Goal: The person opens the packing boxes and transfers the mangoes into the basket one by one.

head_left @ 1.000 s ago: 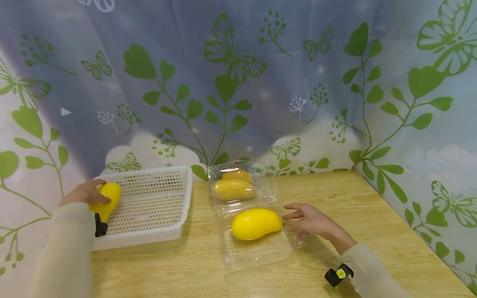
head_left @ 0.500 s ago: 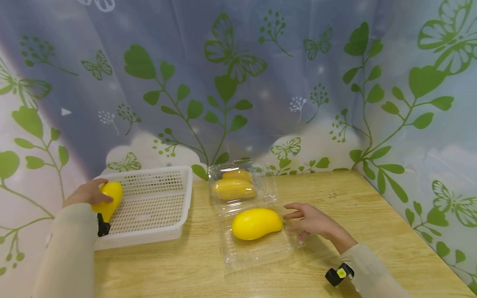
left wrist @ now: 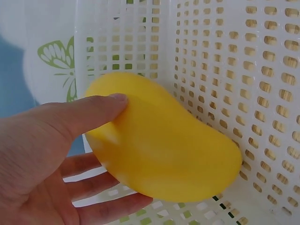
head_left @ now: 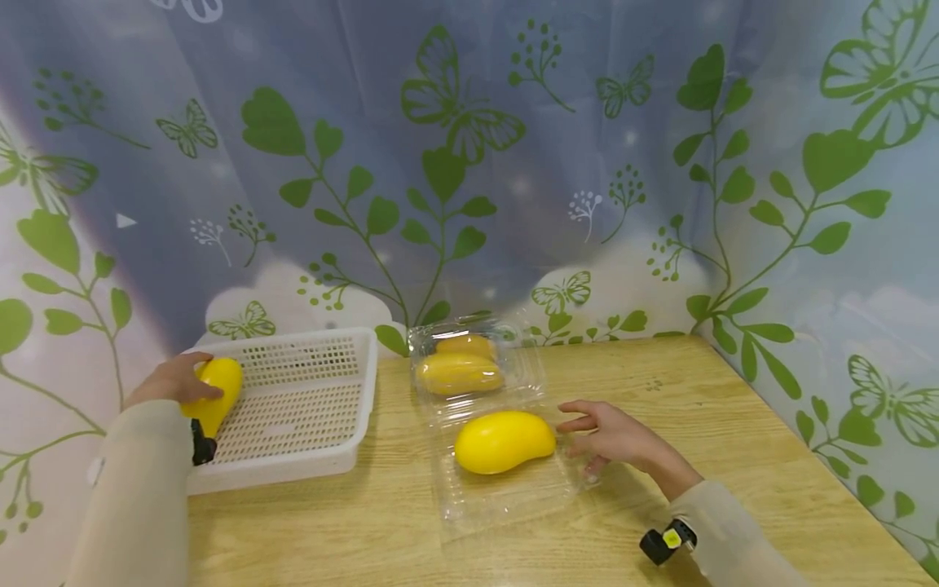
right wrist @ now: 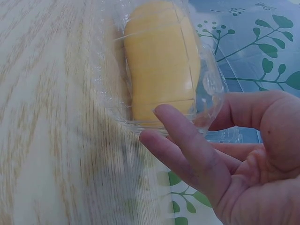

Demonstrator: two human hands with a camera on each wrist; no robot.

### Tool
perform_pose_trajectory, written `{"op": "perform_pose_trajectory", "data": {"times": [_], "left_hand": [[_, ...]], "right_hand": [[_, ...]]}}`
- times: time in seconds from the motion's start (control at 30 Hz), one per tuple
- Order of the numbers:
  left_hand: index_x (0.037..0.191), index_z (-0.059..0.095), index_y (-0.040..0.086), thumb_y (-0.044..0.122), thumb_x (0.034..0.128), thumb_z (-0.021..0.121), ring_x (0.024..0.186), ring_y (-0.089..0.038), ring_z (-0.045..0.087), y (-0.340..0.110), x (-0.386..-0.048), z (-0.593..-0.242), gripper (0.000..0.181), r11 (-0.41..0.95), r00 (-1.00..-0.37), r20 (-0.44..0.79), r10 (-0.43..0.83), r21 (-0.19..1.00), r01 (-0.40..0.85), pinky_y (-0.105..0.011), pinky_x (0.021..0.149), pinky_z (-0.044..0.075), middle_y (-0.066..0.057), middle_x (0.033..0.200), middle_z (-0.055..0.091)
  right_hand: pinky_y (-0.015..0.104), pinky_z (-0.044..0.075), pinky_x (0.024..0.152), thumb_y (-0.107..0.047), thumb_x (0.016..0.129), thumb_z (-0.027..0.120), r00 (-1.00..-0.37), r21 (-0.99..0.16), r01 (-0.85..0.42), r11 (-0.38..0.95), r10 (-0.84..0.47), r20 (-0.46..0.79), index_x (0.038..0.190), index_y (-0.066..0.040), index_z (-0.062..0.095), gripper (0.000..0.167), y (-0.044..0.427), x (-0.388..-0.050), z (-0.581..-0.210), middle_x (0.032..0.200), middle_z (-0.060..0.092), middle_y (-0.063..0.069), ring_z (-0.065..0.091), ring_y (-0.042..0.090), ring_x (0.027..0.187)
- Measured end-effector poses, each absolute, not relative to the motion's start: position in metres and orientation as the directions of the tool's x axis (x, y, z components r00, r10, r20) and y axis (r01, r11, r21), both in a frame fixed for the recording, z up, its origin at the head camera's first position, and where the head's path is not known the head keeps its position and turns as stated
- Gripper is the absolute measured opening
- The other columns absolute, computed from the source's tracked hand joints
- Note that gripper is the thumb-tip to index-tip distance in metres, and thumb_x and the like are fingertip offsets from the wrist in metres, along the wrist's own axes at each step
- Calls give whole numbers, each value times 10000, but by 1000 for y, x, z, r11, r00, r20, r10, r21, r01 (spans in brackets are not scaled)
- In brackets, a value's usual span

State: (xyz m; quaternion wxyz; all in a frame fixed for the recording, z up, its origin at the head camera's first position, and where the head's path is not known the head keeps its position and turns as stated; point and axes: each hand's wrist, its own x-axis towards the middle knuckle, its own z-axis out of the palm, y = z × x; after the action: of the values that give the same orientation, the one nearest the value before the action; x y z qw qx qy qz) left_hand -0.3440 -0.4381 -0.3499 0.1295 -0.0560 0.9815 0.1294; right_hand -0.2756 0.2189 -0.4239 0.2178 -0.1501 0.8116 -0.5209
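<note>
Blue-grey fabric backdrop (head_left: 352, 106) with green leaf and butterfly prints, behind a light wood-grain table (head_left: 308, 530). Glossy yellow mango-shaped object (left wrist: 168, 145) sits tilted inside the left end of a white perforated plastic basket (head_left: 315, 466). Left hand (head_left: 165, 381) has hold of it: thumb on top, fingers curled underneath. Basket stands on the table's left side, against the backdrop.

To its right, well apart: clear hinged plastic clamshell (head_left: 506, 505), opened out. Second yellow mango-shaped object (head_left: 504, 442) lies on its near half. Far half shows a yellow mango-like shape (head_left: 460, 372) through clear plastic, plus a duller one behind it; can't tell if that's a reflection. Right hand (head_left: 612, 440) is at the clamshell's right edge, fingers loosely spread, holding no fruit. Fingertip contact with the plastic: can't confirm.

Pale beige sleeves (head_left: 143, 497) on both arms, black wrist camera (head_left: 659, 545) on the right.
</note>
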Motion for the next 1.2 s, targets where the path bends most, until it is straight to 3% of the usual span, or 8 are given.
{"op": "perform_pose_trajectory", "data": {"times": [0.8,1.2], "left_hand": [[1536,249,-95,491,897,746,1335,-649,330,-436,-347,-350,1000,933,-890,-437,-132,248,-261,-733,1078,383,-447,1528,224],[1543,240,-92,417,916,722,1337,-647,323,-437,-347,-348,940,909,-871,-464,-162,273,-314,-724,1079,389,-442,1535,220]], "right_hand": [[401,644,655,-15,958,638,-867,-910,2,416,-453,-209,1586,84,251,743,218,-276,-424,1508,455,383,721,382,1097],[386,644,649,-22,961,643,-864,-909,-6,416,-460,-205,1585,87,249,747,219,-278,-427,1504,463,380,730,361,1080]]}}
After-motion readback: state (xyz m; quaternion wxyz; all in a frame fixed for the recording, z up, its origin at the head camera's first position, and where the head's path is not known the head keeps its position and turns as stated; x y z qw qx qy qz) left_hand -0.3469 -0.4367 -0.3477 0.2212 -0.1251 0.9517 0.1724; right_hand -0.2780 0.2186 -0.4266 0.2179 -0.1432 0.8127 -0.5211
